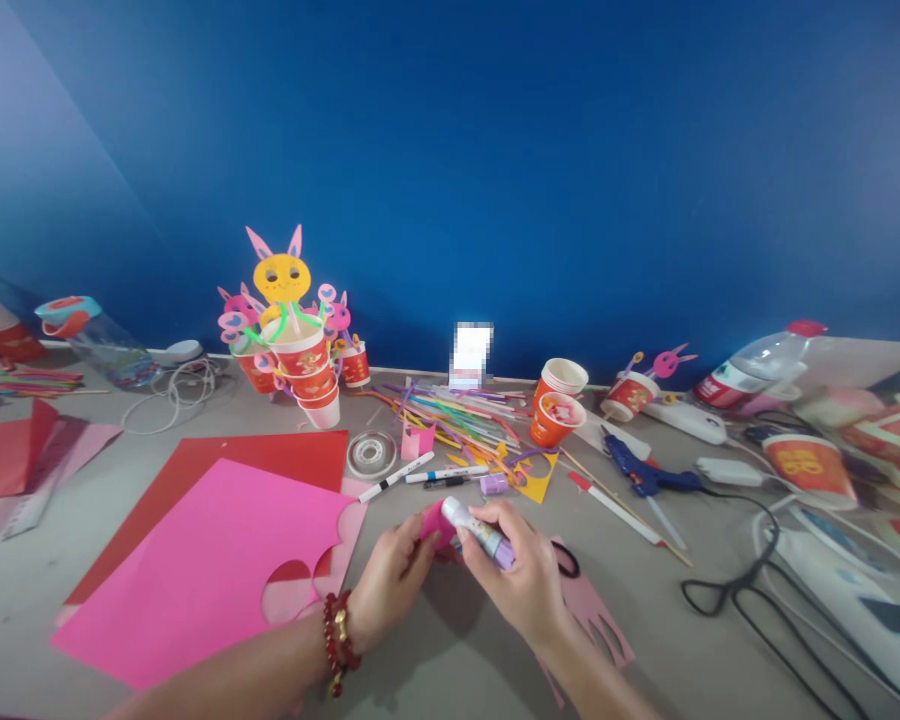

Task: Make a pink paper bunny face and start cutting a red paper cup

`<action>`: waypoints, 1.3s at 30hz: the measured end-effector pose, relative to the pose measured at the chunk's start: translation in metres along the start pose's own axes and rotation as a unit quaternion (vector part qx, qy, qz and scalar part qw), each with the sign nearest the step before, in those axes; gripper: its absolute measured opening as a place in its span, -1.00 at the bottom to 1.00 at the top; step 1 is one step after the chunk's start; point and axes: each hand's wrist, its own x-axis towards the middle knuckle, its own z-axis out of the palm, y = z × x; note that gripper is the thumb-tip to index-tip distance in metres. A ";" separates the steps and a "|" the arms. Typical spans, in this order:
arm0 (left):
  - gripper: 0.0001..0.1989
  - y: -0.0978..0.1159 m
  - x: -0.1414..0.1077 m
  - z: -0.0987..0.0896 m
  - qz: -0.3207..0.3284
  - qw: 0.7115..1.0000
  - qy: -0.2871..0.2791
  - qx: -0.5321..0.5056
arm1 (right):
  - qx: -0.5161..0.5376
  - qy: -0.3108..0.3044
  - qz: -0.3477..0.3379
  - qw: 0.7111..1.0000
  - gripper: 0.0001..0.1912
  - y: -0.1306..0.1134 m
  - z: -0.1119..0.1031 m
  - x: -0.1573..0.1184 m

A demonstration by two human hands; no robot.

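My left hand (391,578), with a beaded bracelet at the wrist, pinches a small magenta paper piece (436,524). In my right hand (521,575) is a glue stick (480,533) with a purple base, its white end against or just over the paper. The purple cap (494,484) lies on the table beyond my hands, beside several markers (447,474). Under and beside my right hand is a pink sheet with cut-outs (589,605), and a black scissors handle (568,560) shows there. To the left, a cut magenta sheet (195,570) overlaps a red sheet (270,450).
Behind the markers lie many coloured pipe cleaners or straws (457,415) and a tape roll (371,455). Paper cups with rabbit figures (300,360) stand at back left, stacked cups (559,405) centre right. A blue glue gun (645,472) and its cable lie right, near a bottle (757,365).
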 end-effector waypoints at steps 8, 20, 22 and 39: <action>-0.81 -0.004 -0.002 0.000 -0.011 1.000 0.003 -0.024 | 0.000 -0.011 0.001 1.000 -0.92 0.000 0.000 -0.001; -0.69 -0.014 0.001 0.004 -0.088 0.979 -0.012 -0.183 | 0.002 0.038 -0.024 0.999 -0.89 0.000 -0.004 0.003; -0.70 -0.010 0.001 0.004 -0.067 0.985 -0.007 -0.159 | 0.011 0.008 -0.029 0.999 -0.89 -0.005 0.000 -0.001; -0.71 -0.008 0.000 0.004 -0.055 0.988 -0.030 -0.142 | -0.029 0.072 -0.044 0.996 -0.90 -0.001 -0.003 0.002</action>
